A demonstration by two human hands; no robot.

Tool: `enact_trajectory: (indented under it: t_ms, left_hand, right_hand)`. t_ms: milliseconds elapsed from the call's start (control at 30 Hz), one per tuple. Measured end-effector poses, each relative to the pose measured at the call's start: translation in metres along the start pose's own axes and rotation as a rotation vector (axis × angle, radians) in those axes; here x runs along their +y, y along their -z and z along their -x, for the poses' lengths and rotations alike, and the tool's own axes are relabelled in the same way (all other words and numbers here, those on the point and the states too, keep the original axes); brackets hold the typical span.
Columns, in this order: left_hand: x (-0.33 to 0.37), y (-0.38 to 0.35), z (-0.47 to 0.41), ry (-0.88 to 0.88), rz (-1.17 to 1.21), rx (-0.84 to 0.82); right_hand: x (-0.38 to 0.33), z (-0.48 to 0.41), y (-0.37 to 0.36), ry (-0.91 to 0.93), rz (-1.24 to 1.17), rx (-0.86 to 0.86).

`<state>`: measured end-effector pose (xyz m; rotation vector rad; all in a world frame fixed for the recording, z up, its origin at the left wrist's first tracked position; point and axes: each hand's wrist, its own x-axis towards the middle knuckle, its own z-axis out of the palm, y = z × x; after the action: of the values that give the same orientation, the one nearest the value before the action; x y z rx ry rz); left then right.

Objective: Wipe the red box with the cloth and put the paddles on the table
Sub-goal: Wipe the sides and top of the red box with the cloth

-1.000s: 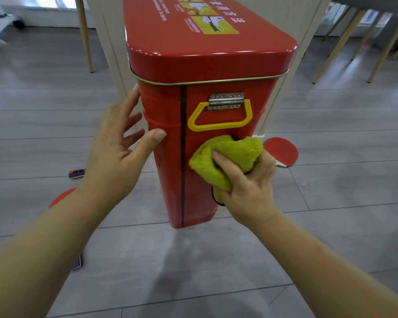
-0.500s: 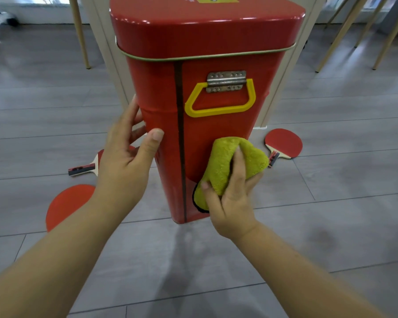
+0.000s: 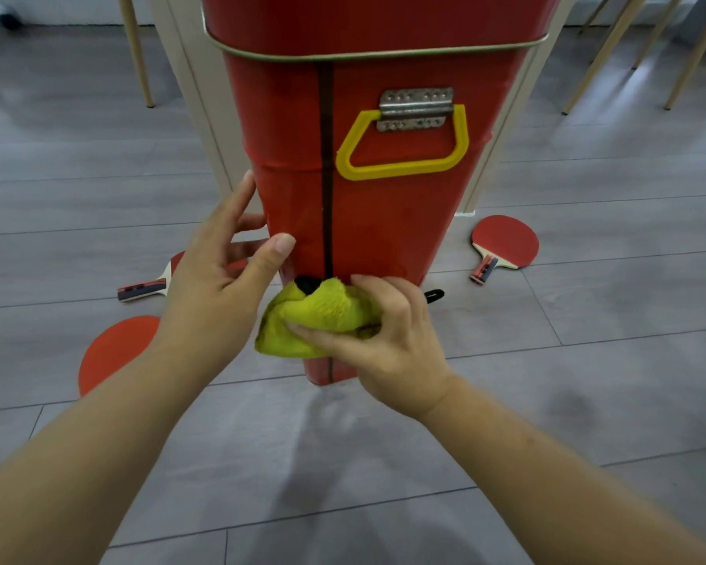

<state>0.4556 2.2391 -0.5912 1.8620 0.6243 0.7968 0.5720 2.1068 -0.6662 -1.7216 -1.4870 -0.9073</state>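
A tall red box [image 3: 384, 222] with a yellow handle [image 3: 404, 148] stands on the grey floor in front of me. My left hand [image 3: 217, 287] rests on its left side, fingers straight and thumb on the front face. Low on the front, my right hand [image 3: 388, 340] grips a bunched yellow-green cloth [image 3: 310, 320] and presses it against the box. Red paddles lie on the floor: one at the right [image 3: 502, 244], one at the left [image 3: 147, 285] partly behind my left hand, and a red blade [image 3: 115, 352] under my left forearm.
A pale table leg or panel [image 3: 196, 95] rises just behind the box. Wooden chair legs [image 3: 612, 51] stand at the back right, another thin leg [image 3: 137, 51] at the back left. Open floor lies near me.
My right hand has slid the cloth down the box front, from just under the handle to near the bottom. My left hand moved lower along the left side. The view has tilted downward.
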Motion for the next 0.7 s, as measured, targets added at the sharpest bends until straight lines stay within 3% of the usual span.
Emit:
enact_trajectory:
  t_ms: [200,433,633,700]
  left_hand:
    - [0.002,-0.003,0.001,-0.015,-0.011,0.031]
    - [0.001,-0.012,0.008,-0.01,-0.061,0.07]
    - [-0.012,-0.019,0.01,0.031,0.013,0.087]
    - [-0.017,-0.019,0.011,0.035,0.037,0.053]
  right_hand:
    - [0.035,0.013,0.025,-0.093,0.094,-0.025]
    - [0.032,0.039,0.026,-0.428,-0.089,-0.063]
    - [0.016,0.039,0.008,-0.419,-0.158,-0.127]
    - [0.012,0.037,0.003,-0.279,-0.076,-0.184]
